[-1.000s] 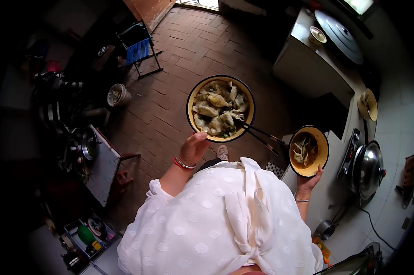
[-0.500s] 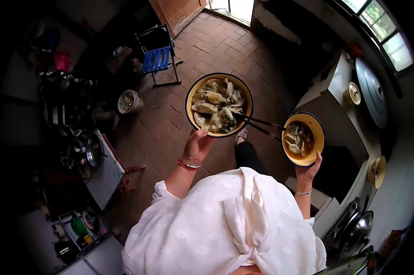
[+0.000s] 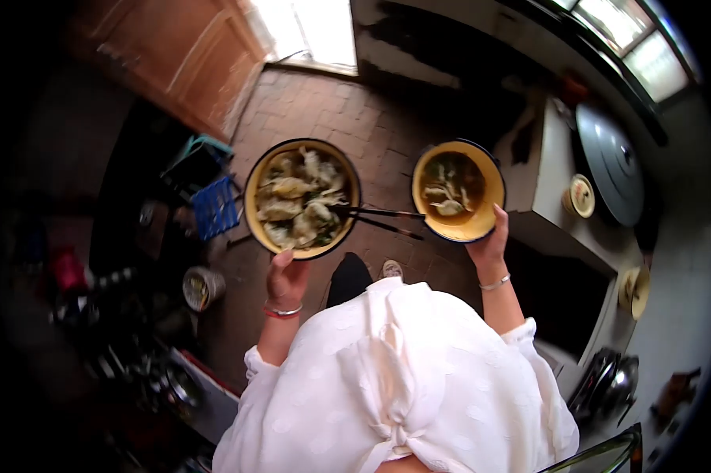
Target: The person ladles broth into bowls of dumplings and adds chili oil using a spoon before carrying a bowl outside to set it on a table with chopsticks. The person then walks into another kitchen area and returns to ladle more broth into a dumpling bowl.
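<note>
My left hand grips the near rim of a yellow, dark-rimmed bowl, its thumb over the edge and its other fingers hidden underneath. Dumplings fill this bowl. A pair of dark chopsticks rests in it, the ends sticking out to the right. In my right hand is a second yellow bowl, held at its lower right side. It contains brown broth with some dumplings in it. The two bowls are apart, both held out in front of my body.
An open wooden door and bright doorway stand ahead. On the left are a blue folding chair, a bucket and a low table. Along the right, a counter carries a large lid and small bowl.
Both hands and their bowls have shifted left in view, and the right bowl is higher. The doorway and wooden door show more fully. The chopsticks no longer reach toward the right bowl's rim as closely.
</note>
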Demonstrator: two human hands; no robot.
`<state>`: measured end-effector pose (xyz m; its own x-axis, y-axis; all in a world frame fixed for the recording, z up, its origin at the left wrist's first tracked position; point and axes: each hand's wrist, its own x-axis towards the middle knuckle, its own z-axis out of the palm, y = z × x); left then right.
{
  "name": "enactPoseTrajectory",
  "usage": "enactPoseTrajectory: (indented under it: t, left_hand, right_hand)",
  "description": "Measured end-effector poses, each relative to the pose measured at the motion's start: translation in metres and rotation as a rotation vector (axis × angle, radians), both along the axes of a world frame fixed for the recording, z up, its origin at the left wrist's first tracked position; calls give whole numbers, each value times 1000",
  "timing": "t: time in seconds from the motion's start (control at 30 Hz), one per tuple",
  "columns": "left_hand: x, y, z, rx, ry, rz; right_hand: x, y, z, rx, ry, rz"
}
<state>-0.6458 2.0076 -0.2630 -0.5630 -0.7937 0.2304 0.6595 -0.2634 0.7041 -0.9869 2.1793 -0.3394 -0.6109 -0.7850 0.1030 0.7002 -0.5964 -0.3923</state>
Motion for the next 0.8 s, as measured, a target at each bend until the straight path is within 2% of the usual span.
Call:
enactPoseTrajectory:
  t: [0.07,0.13,0.27,0.33,0.37,0.43,0.53,0.57,0.77,0.8]
  left_hand:
    - [-4,2,7,-115,15,-76]
    - [9,-9,-1,-136,-12,-180]
    - [22,-17,30,-235,-96,-296]
    - [37,-39,19,-199,-107,-415]
    - [33,-31,25,-297,-38,-541]
    - [39,-82,36,-308,-75,-564]
    - [46,-81,55,-388,-116,-714]
    - [32,-109,32,-413,-40,-682]
    - [91,9,84,-487,-102,-840]
    - [98,50,90,-497,-129,-744]
  right_hand:
    - [16,9,9,-37,38,-130]
    - [30,29,13,-92,35,-127]
    - [87,66,24,-159,-54,-314]
    - [111,92,18,-176,-45,-390]
    - [122,104,13,-197,-17,-445]
    - [150,75,3,-145,-65,-528]
    - [211,93,-18,-102,-186,-687]
    - [182,61,-26,-118,-115,-688]
    - [314,182,-43,-237,-261,-896]
    - [292,199,-56,-245,-294,-824]
